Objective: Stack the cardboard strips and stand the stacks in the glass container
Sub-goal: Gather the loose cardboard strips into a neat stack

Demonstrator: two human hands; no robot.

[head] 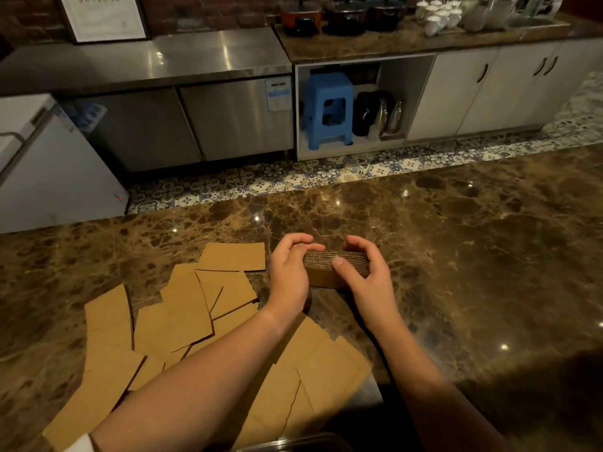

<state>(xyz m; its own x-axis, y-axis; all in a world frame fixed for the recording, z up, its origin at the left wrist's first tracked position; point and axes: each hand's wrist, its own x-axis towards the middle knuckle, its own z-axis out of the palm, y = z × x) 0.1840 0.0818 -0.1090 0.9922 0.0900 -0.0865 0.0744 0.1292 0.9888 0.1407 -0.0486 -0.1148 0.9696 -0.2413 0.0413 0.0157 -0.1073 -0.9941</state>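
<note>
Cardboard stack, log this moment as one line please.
hands: left and right squeezing cardboard stack on edge | loose strips: left, flat on counter

Loose cardboard strips lie scattered flat on the brown marble counter.

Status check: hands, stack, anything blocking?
Left hand and right hand grip stack, on edge on counter. Loose strips left. Nothing blocking.

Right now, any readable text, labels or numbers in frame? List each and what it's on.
None can be read.
Framed notice on the back wall: printed lines, too blurred.
Label on the steel under-counter unit: blue and white print, too small.
Cardboard strips and the held stack: no print visible.
</note>
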